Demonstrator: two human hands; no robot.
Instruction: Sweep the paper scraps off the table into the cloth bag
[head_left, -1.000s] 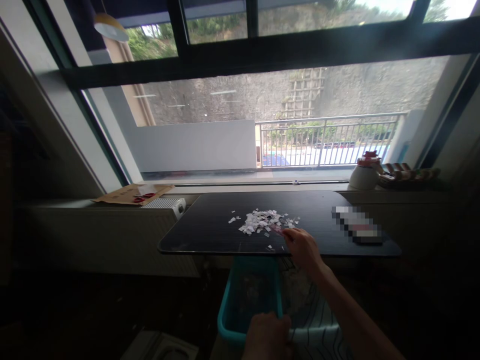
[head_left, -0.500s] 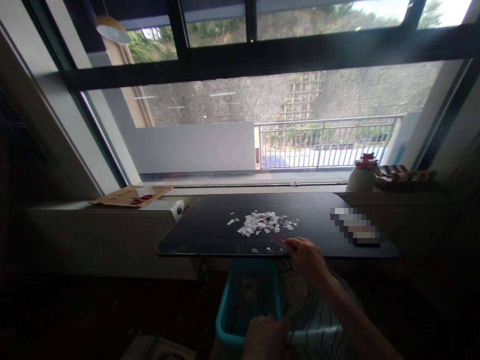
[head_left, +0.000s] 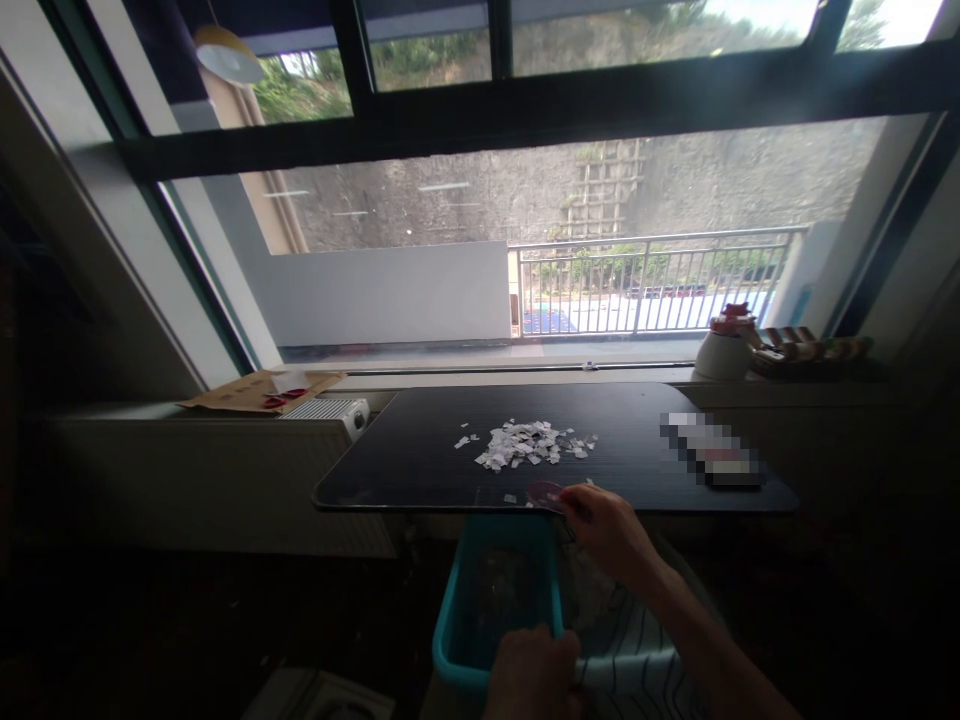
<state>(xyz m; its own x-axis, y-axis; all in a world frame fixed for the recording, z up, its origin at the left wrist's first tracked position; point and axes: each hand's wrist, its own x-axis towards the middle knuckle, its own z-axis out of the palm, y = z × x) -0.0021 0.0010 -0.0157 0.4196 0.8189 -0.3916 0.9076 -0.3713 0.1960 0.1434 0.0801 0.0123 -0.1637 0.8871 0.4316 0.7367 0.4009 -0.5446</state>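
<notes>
The right hand (head_left: 609, 522), pinching a pink disc (head_left: 543, 495), has drawn back from the piled scraps (head_left: 523, 445) to the counter's (head_left: 405, 440) near edge — beside the bin (head_left: 447, 640) gripped by the left hand (head_left: 531, 672) — leaving most scraps behind.

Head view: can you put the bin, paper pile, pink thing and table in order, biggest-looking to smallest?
1. Table
2. Bin
3. Paper pile
4. Pink thing
</notes>
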